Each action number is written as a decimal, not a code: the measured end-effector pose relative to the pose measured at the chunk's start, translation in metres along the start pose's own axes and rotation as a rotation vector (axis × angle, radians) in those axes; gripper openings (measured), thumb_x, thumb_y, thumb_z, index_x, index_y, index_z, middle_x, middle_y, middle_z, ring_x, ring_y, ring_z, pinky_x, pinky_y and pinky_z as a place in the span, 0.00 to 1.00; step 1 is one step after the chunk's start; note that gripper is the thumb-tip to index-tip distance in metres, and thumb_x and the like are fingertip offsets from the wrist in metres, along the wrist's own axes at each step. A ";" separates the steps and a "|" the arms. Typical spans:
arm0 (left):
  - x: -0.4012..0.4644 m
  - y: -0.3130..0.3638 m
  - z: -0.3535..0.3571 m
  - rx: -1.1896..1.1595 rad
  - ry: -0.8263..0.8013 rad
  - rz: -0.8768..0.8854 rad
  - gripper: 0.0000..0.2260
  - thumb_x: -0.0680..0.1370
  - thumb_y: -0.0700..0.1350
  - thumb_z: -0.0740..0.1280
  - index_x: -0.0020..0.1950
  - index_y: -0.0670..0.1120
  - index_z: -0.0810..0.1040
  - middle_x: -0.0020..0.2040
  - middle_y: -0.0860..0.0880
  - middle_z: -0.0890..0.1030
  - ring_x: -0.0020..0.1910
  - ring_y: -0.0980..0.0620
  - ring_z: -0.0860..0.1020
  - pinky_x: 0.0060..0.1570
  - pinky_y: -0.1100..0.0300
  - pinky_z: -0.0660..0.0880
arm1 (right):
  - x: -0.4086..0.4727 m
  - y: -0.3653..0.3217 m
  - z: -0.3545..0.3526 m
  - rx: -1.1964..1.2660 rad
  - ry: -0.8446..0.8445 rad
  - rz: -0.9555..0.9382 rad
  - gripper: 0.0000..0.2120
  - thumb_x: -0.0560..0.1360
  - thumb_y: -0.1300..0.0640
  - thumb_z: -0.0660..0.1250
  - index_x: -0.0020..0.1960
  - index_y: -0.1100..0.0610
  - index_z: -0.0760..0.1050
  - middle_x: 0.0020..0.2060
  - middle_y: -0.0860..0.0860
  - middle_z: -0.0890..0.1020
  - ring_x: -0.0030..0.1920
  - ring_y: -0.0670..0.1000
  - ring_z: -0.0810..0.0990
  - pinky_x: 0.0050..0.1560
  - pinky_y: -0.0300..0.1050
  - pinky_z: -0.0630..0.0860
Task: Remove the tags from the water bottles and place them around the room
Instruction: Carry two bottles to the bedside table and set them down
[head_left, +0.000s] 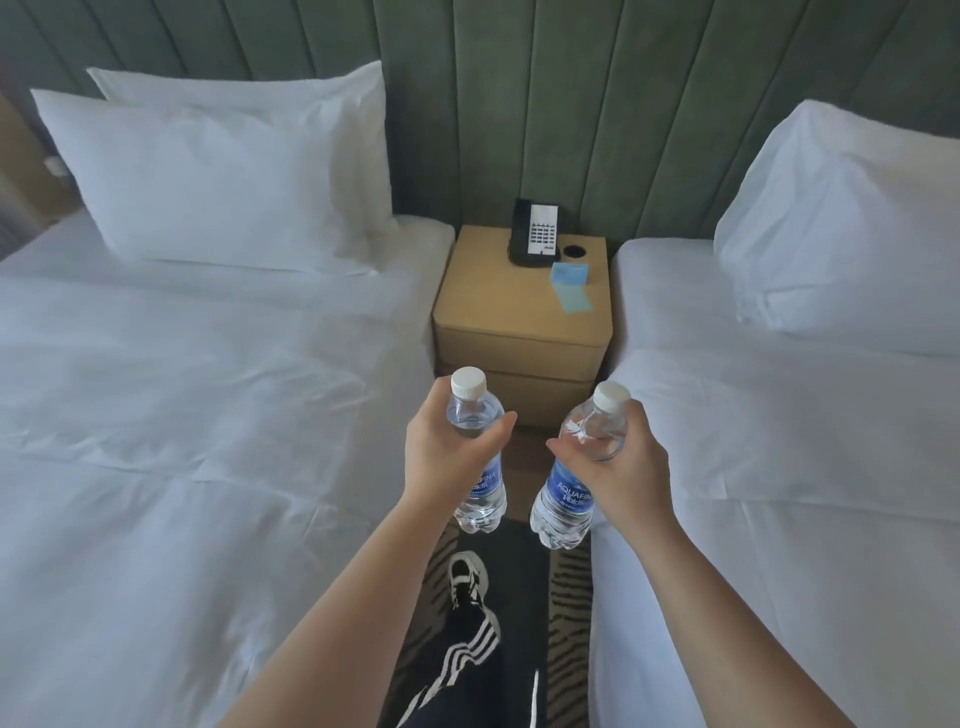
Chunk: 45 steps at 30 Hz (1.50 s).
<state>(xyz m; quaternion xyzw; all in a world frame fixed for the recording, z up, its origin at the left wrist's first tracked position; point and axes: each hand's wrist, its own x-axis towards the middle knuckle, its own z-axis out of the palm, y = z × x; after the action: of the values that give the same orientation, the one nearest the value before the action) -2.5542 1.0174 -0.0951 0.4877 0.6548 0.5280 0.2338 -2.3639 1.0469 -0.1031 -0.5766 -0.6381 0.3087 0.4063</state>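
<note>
Bottles full and slick: our left hand (441, 457) wraps one (475, 452), right hand (618, 467) the other (566, 493), both at the shoulder; nightstand (498, 291) at twelve o'clock. Tags seemingly absent.

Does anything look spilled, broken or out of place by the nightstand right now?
Nothing stands out. Both bottles are capped and held. On the nightstand, the phone and blue notepad look undisturbed.

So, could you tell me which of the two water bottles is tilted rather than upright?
The bottle in the right hand: its cap leans right, while the left hand's bottle stands nearly upright.
</note>
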 end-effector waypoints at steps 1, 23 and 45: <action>0.021 -0.005 0.008 0.005 0.001 0.004 0.16 0.66 0.59 0.74 0.48 0.62 0.72 0.44 0.63 0.79 0.44 0.62 0.80 0.41 0.62 0.78 | 0.020 0.003 0.006 0.000 0.006 0.004 0.28 0.60 0.38 0.75 0.53 0.37 0.64 0.44 0.38 0.78 0.45 0.41 0.78 0.37 0.30 0.70; 0.431 -0.037 0.188 0.004 -0.102 -0.057 0.18 0.66 0.57 0.74 0.48 0.51 0.73 0.41 0.59 0.79 0.42 0.56 0.80 0.44 0.49 0.81 | 0.438 0.058 0.062 -0.018 0.133 0.141 0.26 0.61 0.43 0.77 0.51 0.36 0.64 0.41 0.30 0.78 0.45 0.27 0.75 0.37 0.29 0.69; 0.714 -0.100 0.449 0.007 -0.098 -0.061 0.15 0.66 0.54 0.75 0.48 0.61 0.72 0.43 0.65 0.79 0.45 0.64 0.77 0.42 0.76 0.69 | 0.839 0.257 0.097 0.096 0.154 0.206 0.24 0.62 0.49 0.78 0.47 0.44 0.64 0.42 0.42 0.78 0.42 0.39 0.77 0.35 0.25 0.68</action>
<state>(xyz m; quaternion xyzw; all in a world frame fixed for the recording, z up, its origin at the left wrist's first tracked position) -2.5202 1.8609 -0.1875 0.4937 0.6587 0.4940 0.2799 -2.3283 1.9190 -0.2347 -0.6408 -0.5271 0.3339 0.4473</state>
